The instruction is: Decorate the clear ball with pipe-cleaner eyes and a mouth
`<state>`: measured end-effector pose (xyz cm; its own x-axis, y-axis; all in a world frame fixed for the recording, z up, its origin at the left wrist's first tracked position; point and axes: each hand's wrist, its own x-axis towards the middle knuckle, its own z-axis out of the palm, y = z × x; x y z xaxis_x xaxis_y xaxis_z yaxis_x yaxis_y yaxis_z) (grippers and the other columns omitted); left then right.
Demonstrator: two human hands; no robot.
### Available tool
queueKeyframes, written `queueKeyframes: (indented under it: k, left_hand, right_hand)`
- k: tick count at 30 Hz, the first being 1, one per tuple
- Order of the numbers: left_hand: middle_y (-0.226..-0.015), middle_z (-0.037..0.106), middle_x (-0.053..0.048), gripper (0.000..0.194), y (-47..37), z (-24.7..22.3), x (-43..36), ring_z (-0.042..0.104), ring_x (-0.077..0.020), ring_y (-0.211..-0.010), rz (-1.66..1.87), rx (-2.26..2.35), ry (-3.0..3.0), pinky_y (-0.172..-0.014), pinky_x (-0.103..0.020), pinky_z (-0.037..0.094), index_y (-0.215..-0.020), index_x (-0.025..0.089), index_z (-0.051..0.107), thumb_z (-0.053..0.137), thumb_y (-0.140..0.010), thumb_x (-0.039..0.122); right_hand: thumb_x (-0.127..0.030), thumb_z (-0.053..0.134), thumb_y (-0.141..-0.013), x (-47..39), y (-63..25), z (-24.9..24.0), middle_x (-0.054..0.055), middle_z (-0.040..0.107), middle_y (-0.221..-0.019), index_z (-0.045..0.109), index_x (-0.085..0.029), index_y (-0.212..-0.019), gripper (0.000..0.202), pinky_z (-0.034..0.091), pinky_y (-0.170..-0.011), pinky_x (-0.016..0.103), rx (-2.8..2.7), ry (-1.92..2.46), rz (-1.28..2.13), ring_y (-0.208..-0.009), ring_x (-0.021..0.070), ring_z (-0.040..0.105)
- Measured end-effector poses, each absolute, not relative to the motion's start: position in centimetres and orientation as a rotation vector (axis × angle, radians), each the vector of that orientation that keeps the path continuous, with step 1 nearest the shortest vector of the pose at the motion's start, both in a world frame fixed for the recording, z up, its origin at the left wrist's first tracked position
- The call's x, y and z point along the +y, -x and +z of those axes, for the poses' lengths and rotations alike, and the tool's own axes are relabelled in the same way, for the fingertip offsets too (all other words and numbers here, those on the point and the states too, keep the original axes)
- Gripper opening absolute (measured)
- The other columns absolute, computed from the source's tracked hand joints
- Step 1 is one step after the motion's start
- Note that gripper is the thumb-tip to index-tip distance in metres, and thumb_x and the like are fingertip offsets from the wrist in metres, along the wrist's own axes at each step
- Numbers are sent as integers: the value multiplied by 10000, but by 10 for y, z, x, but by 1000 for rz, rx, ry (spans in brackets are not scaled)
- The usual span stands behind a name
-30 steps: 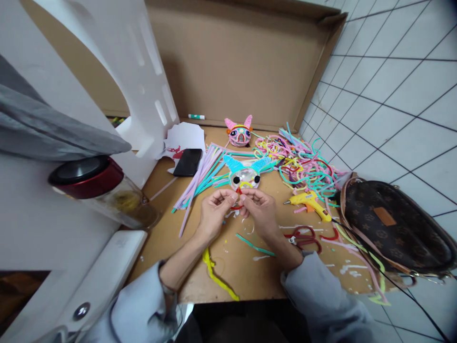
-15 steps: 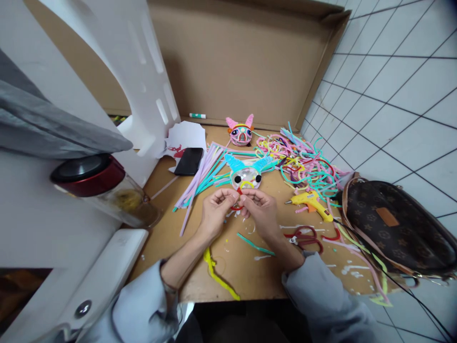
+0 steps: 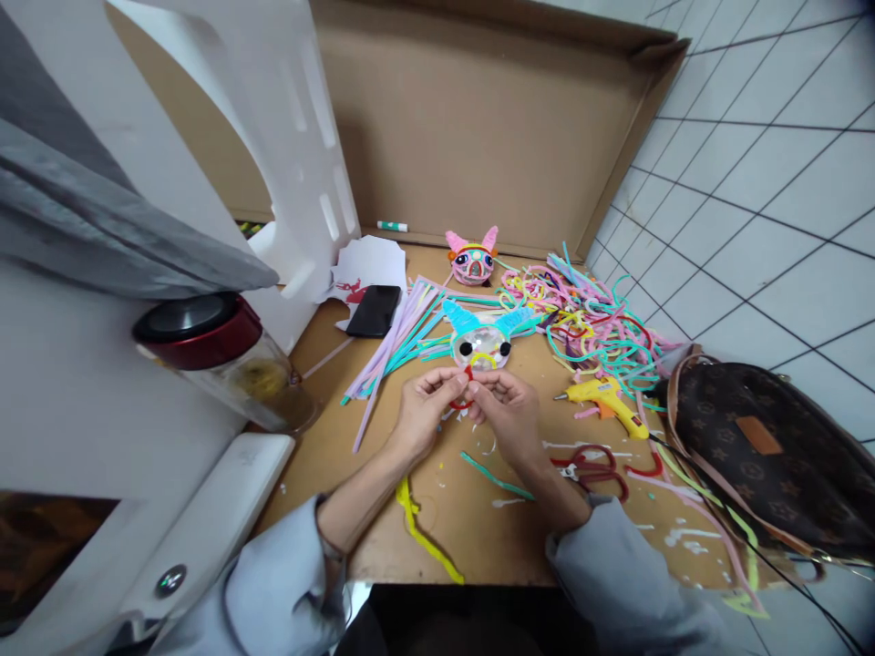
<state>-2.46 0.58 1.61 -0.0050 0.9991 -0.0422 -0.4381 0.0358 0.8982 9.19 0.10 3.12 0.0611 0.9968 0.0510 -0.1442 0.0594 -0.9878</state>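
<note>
Both hands meet near the middle of the table, pinching a short red pipe cleaner (image 3: 468,373) bent into a small loop. My left hand (image 3: 425,412) closes thumb and fingertips on one side of it; my right hand (image 3: 507,412) grips the other side. Just beyond the fingertips sits a clear round ornament (image 3: 487,343) with blue fuzzy ears, black eyes and a yellow curved strip. A teal pipe cleaner piece (image 3: 496,477) lies below my right hand, and a yellow pipe cleaner (image 3: 425,533) lies nearer the table's front edge.
A finished-looking pink-eared ornament (image 3: 471,262) stands behind. Straight pipe cleaners (image 3: 393,342) and a phone (image 3: 374,311) lie left; a tangled pile (image 3: 602,319), yellow glue gun (image 3: 605,401), red-handled scissors (image 3: 593,468) and brown bag (image 3: 772,446) are right. A glass bottle (image 3: 232,364) stands far left.
The whole view has shifted slightly, so things appear a little further right. Both hands keep their pinch on the red pipe cleaner, with only slight finger movement.
</note>
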Motion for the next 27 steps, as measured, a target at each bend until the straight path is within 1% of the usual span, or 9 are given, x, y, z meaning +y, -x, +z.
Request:
queueKeyframes:
  k: [7,11,17,23,27]
  left_hand:
    - [-616,652,-14,292,25,18,6,547,-98,-553,1371,876,-839,-589,-237,444,-685,130,699,827,-611,382]
    - [-602,637,-11,321,25,18,6,546,-110,-546,1353,883,-851,-577,-248,445,-686,135,688,825,-601,412]
    - [-583,608,-3,309,27,15,7,525,-102,-516,1318,843,-925,-560,-243,419,-678,136,658,783,-667,418]
    - [-582,611,-9,336,27,19,7,523,-105,-512,1305,878,-988,-567,-248,413,-675,138,646,772,-675,450]
    - [-588,595,2,341,27,18,7,501,-89,-508,1303,887,-1018,-555,-227,395,-675,139,645,758,-689,460]
  right_hand:
    - [-370,726,-641,2,-94,30,-30,633,-555,621,-181,-676,220,426,-400,203,-1121,1090,1198,-409,82,536]
    - [-402,736,-648,4,-95,26,-29,637,-551,616,-184,-676,251,422,-395,197,-1147,1080,1207,-405,82,536]
    - [-405,761,-627,8,-100,26,-21,657,-546,635,-176,-664,265,433,-385,181,-1174,1076,1284,-389,74,535]
    - [-418,776,-613,12,-104,25,-13,665,-528,652,-168,-658,283,441,-374,176,-1176,1073,1372,-380,81,546]
    - [-441,799,-571,11,-104,29,-16,642,-478,648,-169,-662,323,440,-369,187,-1168,1105,1404,-375,97,548]
